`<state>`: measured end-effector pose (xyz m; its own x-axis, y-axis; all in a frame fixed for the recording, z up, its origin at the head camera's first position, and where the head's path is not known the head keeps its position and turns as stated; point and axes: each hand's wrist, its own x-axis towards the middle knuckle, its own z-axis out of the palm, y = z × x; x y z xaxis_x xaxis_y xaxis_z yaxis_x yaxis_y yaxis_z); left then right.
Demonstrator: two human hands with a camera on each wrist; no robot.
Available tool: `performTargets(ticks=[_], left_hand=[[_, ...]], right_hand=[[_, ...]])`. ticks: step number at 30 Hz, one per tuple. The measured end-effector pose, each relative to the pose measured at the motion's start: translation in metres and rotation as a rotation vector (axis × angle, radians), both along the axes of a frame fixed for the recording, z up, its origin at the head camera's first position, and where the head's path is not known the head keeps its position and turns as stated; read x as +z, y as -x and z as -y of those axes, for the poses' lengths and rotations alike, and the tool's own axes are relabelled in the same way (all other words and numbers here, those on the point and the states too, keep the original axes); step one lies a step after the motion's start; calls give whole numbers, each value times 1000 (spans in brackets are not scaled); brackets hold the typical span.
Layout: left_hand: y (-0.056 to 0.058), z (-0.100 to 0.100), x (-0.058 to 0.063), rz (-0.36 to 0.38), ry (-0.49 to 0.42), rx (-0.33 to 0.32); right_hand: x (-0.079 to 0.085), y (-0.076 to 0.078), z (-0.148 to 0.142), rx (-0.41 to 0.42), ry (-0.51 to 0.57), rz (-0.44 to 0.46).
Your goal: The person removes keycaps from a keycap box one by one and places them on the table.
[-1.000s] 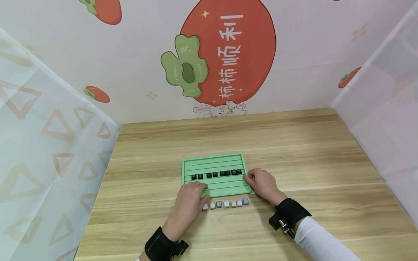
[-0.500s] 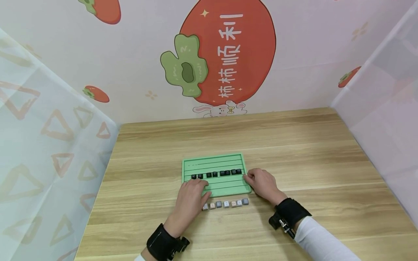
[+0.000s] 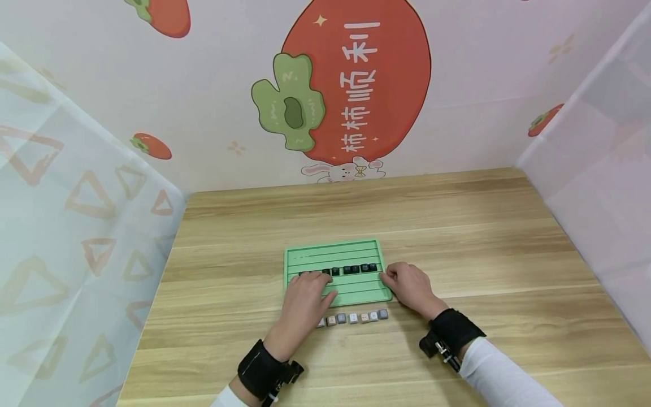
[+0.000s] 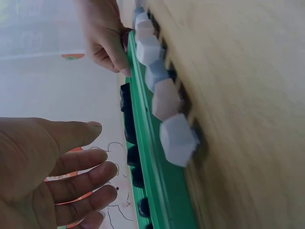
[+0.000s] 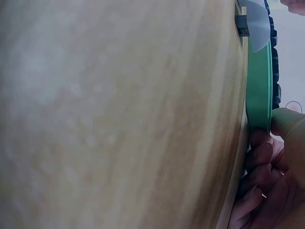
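Note:
A green tray (image 3: 356, 296) with raised lines lies on the table, bearing a row of black keycaps (image 3: 355, 269). My right hand (image 3: 411, 288) holds the tray's right edge, thumb on the rim and fingers curled against its side in the right wrist view. Over the tray's left part is my left hand (image 3: 305, 297), which covers some black keycaps in the head view. In the left wrist view that hand's fingers (image 4: 90, 179) and thumb are spread apart with nothing between them. Several white, orange and grey keycaps (image 3: 353, 318) line the tray's near side.
The wooden table (image 3: 473, 237) extends around the tray on every side. A printed backdrop (image 3: 213, 96) stands behind it, with pale side curtains (image 3: 600, 135) to the left and right. Each wrist wears a black strap (image 3: 455, 330) with a small camera.
My left hand has moved up and to the right, over the left black keycaps. My right hand and the tray have stayed in place.

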<state>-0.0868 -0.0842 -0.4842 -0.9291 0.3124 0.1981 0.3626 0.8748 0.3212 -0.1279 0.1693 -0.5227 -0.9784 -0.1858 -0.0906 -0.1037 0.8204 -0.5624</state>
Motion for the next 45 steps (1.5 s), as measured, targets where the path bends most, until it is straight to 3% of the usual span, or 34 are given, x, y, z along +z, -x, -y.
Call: performTargets(ticks=[25, 45], left_hand=[[13, -16, 7, -21, -5, -7], [22, -30, 16, 37, 27, -35]], right_hand=[[0, 1, 0, -7, -11, 12], [0, 1, 1, -9, -20, 6]])
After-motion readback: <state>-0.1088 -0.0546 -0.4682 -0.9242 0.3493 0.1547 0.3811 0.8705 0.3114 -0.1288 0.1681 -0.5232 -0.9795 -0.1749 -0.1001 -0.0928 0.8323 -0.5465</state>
